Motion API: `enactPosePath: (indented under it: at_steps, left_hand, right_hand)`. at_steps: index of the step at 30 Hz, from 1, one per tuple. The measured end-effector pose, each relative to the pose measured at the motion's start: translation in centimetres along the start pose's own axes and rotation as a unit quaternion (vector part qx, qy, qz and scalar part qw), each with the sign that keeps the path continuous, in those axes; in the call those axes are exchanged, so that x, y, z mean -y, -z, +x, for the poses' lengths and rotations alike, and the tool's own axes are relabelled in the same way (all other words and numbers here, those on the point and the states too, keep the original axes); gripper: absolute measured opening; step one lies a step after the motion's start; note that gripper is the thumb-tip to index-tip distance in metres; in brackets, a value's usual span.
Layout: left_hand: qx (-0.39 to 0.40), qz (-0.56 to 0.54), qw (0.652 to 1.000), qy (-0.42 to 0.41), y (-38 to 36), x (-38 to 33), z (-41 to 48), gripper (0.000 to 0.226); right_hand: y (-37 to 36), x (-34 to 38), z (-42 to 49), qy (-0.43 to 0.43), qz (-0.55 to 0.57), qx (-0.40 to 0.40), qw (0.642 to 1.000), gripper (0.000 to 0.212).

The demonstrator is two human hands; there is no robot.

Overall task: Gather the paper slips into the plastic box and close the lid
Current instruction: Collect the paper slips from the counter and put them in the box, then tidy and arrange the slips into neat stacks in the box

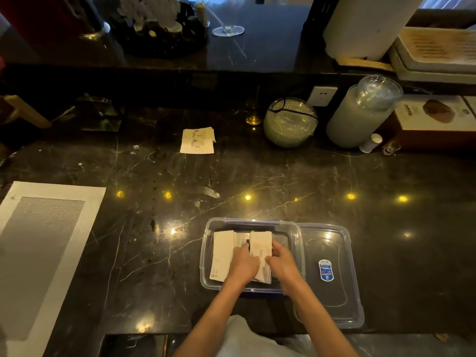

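Under both hands spreads the dark marble counter [257, 176], and on it, directly below the wrists, stands the clear plastic box [206, 253] with its long axis running left to right. Its lid [332, 279] lies flat and open just to the right of the right hand [282, 264], touching the box edge, so the right hand is the nearer one for closing it. Inside the box, the left hand [243, 262] and the right hand together grasp a stack of slips [260, 243] from its two sides, fingers curled on the edges; the stack's long axis points away from the person. Just left of the left hand a second stack [222, 253] already rests in the box. Far ahead of both hands, well apart from the box, a small pile of remaining slips [197, 140] lies on the counter, a little to the left, so the left hand seems slightly nearer. The slips look pale cream, thin, with small printed words.
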State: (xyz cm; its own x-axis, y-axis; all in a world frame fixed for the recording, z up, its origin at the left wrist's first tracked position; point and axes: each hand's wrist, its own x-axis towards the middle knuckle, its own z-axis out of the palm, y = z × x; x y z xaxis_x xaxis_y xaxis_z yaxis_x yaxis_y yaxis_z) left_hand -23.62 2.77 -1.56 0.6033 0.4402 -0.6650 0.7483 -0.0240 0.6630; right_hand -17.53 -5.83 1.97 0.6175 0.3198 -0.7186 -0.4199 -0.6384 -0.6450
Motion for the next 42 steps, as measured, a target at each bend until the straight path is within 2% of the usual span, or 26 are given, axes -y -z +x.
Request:
enactPosePath:
  at_steps: [4, 7, 9, 12, 16, 18, 20, 24, 27, 29, 33, 35, 38, 42]
  left_hand:
    - [0.007, -0.052, 0.998, -0.046, 3.4, -2.1, -0.1, 0.038]
    - [0.055, -0.139, 0.983, -0.105, 8.2, -4.7, 0.7, 0.046]
    - [0.042, -0.116, 0.985, -0.123, 12.2, -6.1, 2.3, 0.051]
    - [0.028, -0.04, 0.99, -0.134, 18.4, -7.7, 5.6, 0.056]
    - [0.112, 0.12, 0.97, -0.177, 25.3, -9.5, 11.2, 0.059]
    - [0.118, 0.137, 0.969, -0.171, 27.8, -10.0, 14.4, 0.06]
    - [0.07, 0.117, 0.979, -0.151, 29.1, -10.3, 17.9, 0.056]
    - [-0.092, 0.135, 0.981, -0.108, 29.7, -10.4, 24.5, 0.062]
    - [-0.111, 0.219, 0.961, -0.124, 29.9, -10.1, 27.7, 0.066]
    - [-0.106, 0.25, 0.954, -0.123, 29.8, -9.7, 29.0, 0.081]
    - [-0.118, 0.361, 0.92, -0.095, 30.3, -9.4, 31.4, 0.115]
    - [-0.083, 0.363, 0.925, -0.074, 31.1, -9.6, 32.5, 0.123]
    - [-0.058, 0.317, 0.945, -0.049, 31.7, -10.1, 33.5, 0.124]
    - [-0.055, 0.25, 0.964, -0.072, 31.4, -10.1, 32.8, 0.093]
  right_hand:
    - [-0.1, 3.0, 0.3, 0.017, 0.029, 0.004, 0.999, 0.049]
    - [-1.1, 7.3, 1.5, 0.013, 0.136, 0.048, 0.99, 0.048]
    - [-2.1, 10.6, 3.2, 0.029, 0.135, 0.084, 0.987, 0.051]
    - [-3.6, 15.8, 6.2, 0.047, 0.071, 0.109, 0.99, 0.039]
    - [-5.9, 21.3, 11.7, 0.106, -0.002, 0.147, 0.983, 0.034]
    - [-7.5, 23.2, 14.7, 0.11, -0.035, 0.156, 0.981, 0.03]
    - [-9.2, 24.5, 17.7, 0.107, -0.027, 0.119, 0.987, 0.031]
    - [-12.7, 25.7, 22.8, 0.116, -0.023, -0.023, 0.993, 0.039]
    - [-14.5, 25.8, 25.1, 0.149, -0.097, -0.091, 0.98, 0.037]
    - [-15.4, 25.7, 25.9, 0.163, -0.143, -0.121, 0.969, 0.039]
    - [-15.8, 25.1, 27.4, 0.187, -0.341, -0.21, 0.897, 0.055]
    - [-15.2, 25.7, 28.3, 0.164, -0.32, -0.168, 0.918, 0.071]
    - [-14.2, 27.1, 29.8, 0.151, -0.288, -0.058, 0.944, 0.086]
    - [-13.1, 28.6, 30.6, 0.151, -0.288, 0.019, 0.945, 0.091]
